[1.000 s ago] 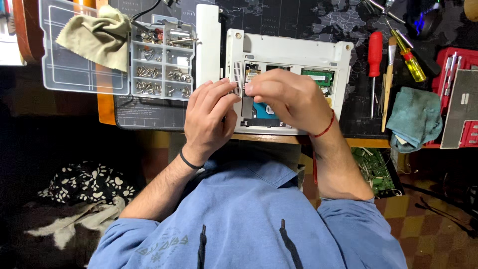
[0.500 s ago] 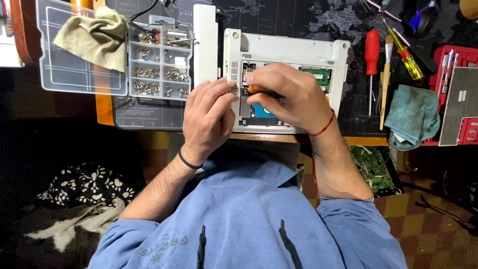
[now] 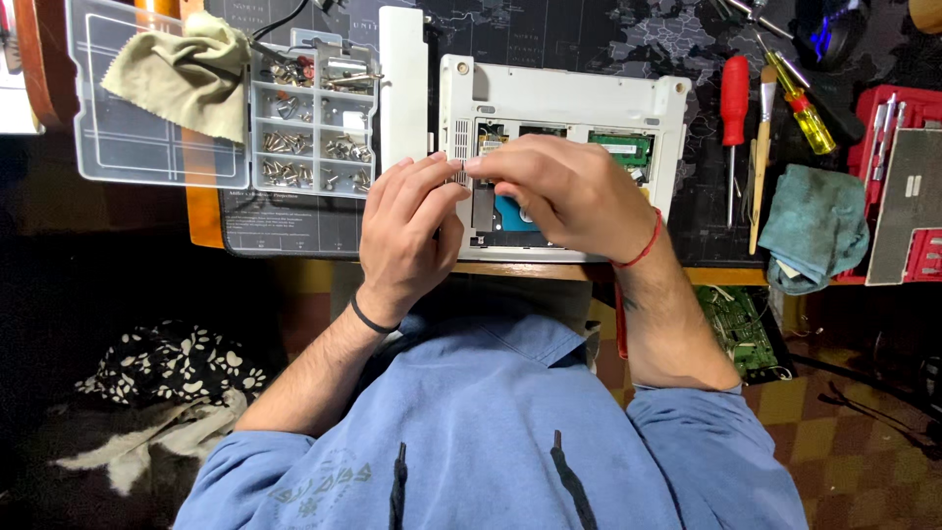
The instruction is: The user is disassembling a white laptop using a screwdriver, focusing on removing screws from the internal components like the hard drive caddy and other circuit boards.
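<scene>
A white laptop [image 3: 559, 93] lies bottom up on the dark mat with its bay open, showing a drive with a blue label [image 3: 510, 214] and a green memory board [image 3: 620, 147]. Both my hands hover over the bay. My left hand [image 3: 407, 231] and my right hand [image 3: 569, 196] meet fingertip to fingertip at the bay's left edge. Together they pinch a small grey metal part [image 3: 458, 176]. My right hand hides most of the bay.
Left of the laptop stand a white cover strip [image 3: 402, 88], a clear parts box with screws [image 3: 314, 128] and a beige cloth [image 3: 182, 69]. To the right lie a red screwdriver [image 3: 734, 98], a brush [image 3: 760, 157], a yellow screwdriver [image 3: 800, 103], a teal cloth [image 3: 814, 226] and a red tool case [image 3: 917, 177].
My fingertips have drawn together at the bay's left edge. An orange piece that showed under my right fingers half a second ago is out of sight now.
</scene>
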